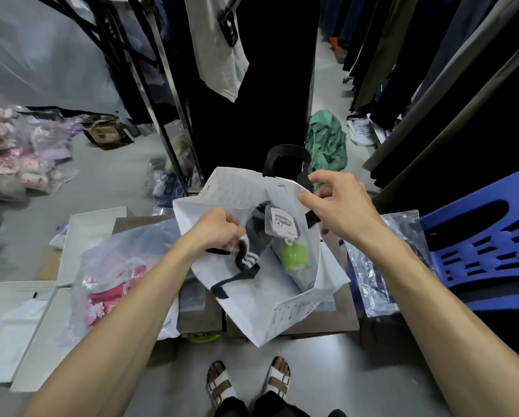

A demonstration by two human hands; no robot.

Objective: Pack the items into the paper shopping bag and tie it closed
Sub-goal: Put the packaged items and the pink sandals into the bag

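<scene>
White paper shopping bag [285, 308] sits tilted on a low cardboard surface [342, 322], mouth facing up toward the camera. Right hand [339, 203] pinches the far right rim next to a black handle [310, 219] — likely holding the mouth open and the bag steady. Left hand [219, 228] is closed on a clear-wrapped black garment with white stripes [246, 260], held at the left rim and partly inside; looks like it's being fed in. Second black handle [285, 159] stands up at the far side.

Already in the bag: a lime-green item [292, 255] and a small packet with a white label [282, 225]; label print unreadable. What the green thing is — can't tell. Bag bottom is hidden by its own walls, so fill level is unknown.

More stock outside: a plastic bag of pink items [113, 284] to the left, a clear sleeve [381, 263] to the right against a blue plastic crate [486, 239]. Whether those go in too is unclear. Tying not yet started.
</scene>
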